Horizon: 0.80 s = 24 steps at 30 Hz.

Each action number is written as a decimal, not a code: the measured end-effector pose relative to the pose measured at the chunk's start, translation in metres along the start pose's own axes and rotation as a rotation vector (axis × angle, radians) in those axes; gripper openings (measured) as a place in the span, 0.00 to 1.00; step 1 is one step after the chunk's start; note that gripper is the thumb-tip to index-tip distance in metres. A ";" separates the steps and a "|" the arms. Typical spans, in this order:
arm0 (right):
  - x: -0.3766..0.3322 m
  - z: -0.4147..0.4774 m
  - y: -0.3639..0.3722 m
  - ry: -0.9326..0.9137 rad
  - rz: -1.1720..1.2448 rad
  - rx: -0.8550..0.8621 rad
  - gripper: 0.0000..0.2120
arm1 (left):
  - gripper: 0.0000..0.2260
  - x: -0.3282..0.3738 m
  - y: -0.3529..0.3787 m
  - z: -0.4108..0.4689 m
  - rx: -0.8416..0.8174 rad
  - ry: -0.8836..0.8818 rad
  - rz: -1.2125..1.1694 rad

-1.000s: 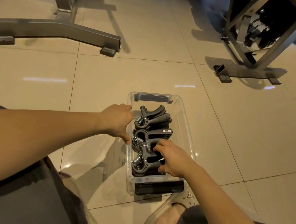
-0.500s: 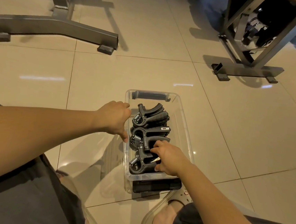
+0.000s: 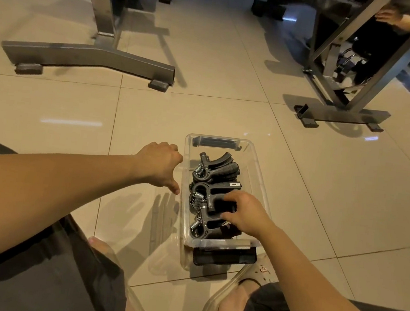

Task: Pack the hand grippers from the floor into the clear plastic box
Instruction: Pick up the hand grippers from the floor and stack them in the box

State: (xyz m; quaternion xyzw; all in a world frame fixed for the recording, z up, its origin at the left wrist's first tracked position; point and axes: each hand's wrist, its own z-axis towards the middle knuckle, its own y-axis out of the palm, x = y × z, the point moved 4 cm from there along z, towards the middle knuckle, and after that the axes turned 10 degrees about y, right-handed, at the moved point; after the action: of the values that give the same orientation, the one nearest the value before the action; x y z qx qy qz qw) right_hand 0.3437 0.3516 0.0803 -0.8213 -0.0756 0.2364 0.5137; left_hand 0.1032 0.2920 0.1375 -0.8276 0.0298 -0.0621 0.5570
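Our right hand (image 3: pixel 248 213) has slid from the nearest of the hand grippers (image 3: pixel 210 193) onto the middle one, fingers bent over its handles; we cannot tell if it grips. Our left hand (image 3: pixel 159 166) stays curled, holding nothing, beside the clear plastic box (image 3: pixel 258 185). The grippers lie inside, crosswise, springs left, handles right

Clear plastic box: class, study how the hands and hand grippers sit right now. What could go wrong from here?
1. The right hand curls round a handle among the overlapping hand grippers; it could get pinched between handles or springs.
2. The clear plastic box stands on glossy tile, and whether the left hand holds its wall is unclear; pressing could slide it towards the sandalled foot.
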 end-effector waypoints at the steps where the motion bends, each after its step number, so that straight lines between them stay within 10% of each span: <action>1: -0.004 0.000 -0.010 0.039 0.113 0.051 0.24 | 0.41 0.001 -0.006 -0.007 0.015 -0.010 -0.011; 9: -0.126 -0.023 -0.089 -0.143 0.530 0.241 0.14 | 0.37 0.004 -0.056 -0.108 0.236 -0.123 -0.108; 24: -0.488 -0.151 -0.019 -0.720 0.119 -0.089 0.16 | 0.28 -0.143 -0.048 -0.460 0.356 -0.637 -0.183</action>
State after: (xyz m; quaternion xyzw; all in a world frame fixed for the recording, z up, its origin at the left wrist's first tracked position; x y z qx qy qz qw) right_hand -0.0122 0.0593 0.3029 -0.7098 -0.2140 0.5362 0.4035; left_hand -0.1019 -0.0957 0.3431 -0.6950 -0.2300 0.1447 0.6657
